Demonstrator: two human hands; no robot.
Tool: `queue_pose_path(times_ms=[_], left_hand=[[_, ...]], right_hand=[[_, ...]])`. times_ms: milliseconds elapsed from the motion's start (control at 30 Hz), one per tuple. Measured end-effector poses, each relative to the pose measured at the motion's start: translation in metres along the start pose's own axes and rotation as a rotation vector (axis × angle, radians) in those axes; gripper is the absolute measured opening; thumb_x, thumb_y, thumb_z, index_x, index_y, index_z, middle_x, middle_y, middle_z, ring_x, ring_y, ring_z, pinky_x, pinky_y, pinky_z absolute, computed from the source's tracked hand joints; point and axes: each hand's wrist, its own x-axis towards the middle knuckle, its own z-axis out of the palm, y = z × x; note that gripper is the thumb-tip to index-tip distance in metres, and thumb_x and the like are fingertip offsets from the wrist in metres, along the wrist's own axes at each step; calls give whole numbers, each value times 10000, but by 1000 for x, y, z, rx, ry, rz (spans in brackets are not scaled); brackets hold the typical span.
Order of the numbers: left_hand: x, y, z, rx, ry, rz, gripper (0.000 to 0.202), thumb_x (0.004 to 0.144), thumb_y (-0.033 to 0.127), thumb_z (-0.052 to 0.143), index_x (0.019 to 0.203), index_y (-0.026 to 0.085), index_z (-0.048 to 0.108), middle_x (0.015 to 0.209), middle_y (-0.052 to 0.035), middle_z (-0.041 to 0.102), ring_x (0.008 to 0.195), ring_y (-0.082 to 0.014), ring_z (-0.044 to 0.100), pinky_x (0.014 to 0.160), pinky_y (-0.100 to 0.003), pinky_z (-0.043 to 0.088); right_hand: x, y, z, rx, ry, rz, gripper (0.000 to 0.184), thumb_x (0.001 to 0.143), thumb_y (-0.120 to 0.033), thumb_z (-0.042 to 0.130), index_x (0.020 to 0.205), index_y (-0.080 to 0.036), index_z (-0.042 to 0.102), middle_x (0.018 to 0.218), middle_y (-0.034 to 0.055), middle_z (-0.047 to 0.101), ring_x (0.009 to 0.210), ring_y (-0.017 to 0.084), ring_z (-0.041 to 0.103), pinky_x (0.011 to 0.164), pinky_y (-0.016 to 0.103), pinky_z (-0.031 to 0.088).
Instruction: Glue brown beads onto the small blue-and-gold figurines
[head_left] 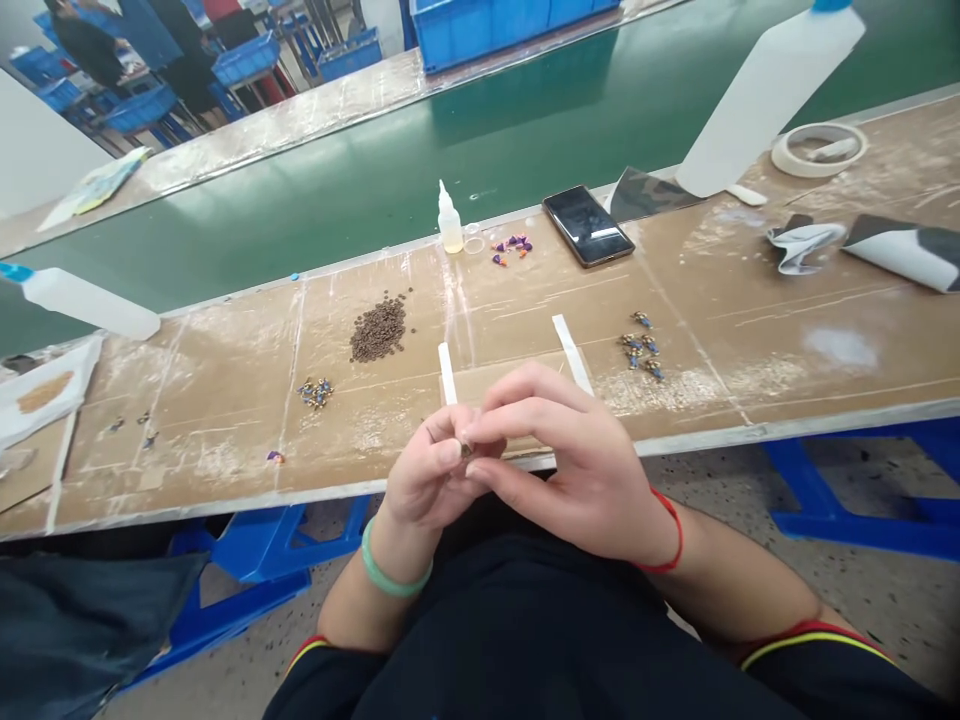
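We pinch a tiny dark bead (466, 449) between the nearly shut fingertips (450, 453) of our left hand (424, 475) and right hand (570, 450), just over the near edge of the scratched tan workbench (210, 385). Further left and far of them sits a brown heap of small beads (379, 330), w/ a small white plastic dropper bottle (450, 225) approx. mid-bench at the far edge.

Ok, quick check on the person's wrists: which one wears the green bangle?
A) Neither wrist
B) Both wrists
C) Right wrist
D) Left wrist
D: the green bangle circles the wrist behind the left hand, while a red cord ties the wrist behind the right hand.
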Motion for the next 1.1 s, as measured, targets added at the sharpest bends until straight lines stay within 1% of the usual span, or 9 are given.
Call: queue_pose_path(times_ms=[233,333,433,533,600,667,867,967,1100], left_hand=[[-4,-1,7,44,-19,36,528,561,518,911,579,196,492,581,44,355,545,-91,320,452,-223,269],[-6,-1,10,26,-36,30,527,574,515,911,601,191,496,595,46,362,528,-76,295,422,-206,201],[-8,-3,12,-65,-97,12,490,639,442,901,622,174,491,604,64,337,493,-37,223,398,-164,123],[-8,-4,15,-163,-132,-3,442,689,348,889,622,156,496,584,82,309,485,-17,164,396,-117,131],[-9,-5,17,-192,-103,-18,418,694,324,890,628,148,517,579,84,304,495,-17,159,401,-95,152],[-9,-6,19,-202,-65,-34,398,684,323,901,642,142,549,570,83,309,501,-19,170,405,-83,173],[-9,-7,18,-139,14,-36,404,657,398,919,662,130,616,554,64,350,517,-35,211,405,-100,195],[-8,-7,15,-99,6,-33,420,652,423,919,636,128,620,538,67,347,504,-33,205,398,-116,175],[-6,-8,12,-114,-26,-56,388,630,395,934,654,132,649,536,69,379,490,-24,207,400,-122,168]], right_hand=[[-2,-10,1,-33,22,-36,90,911,-151,713,967,-164,645,938,45,669,896,149,656,821,298,576],[-2,-12,2,-80,40,-45,85,913,-161,721,951,-179,646,924,39,666,870,149,653,794,296,571],[-4,-11,2,-161,52,-106,96,921,-105,695,946,-190,660,905,33,672,838,148,644,774,297,562],[-9,-7,2,-300,72,-231,131,930,-49,643,985,-164,671,938,54,704,860,165,638,780,319,552],[-12,-3,3,-382,91,-264,139,947,-52,608,998,-168,666,954,56,714,869,177,638,764,329,546],[-14,2,4,-423,106,-248,134,961,-77,598,1001,-190,657,940,46,707,845,180,637,749,333,542],[-14,8,2,-327,100,-202,157,935,-60,621,1021,-190,641,916,41,669,833,171,608,755,329,533],[-13,9,1,-340,77,-219,160,928,-60,617,1000,-199,649,905,31,680,853,178,608,773,343,534],[-16,11,0,-360,69,-244,150,931,-65,593,968,-203,639,905,31,684,857,182,605,783,356,527]])
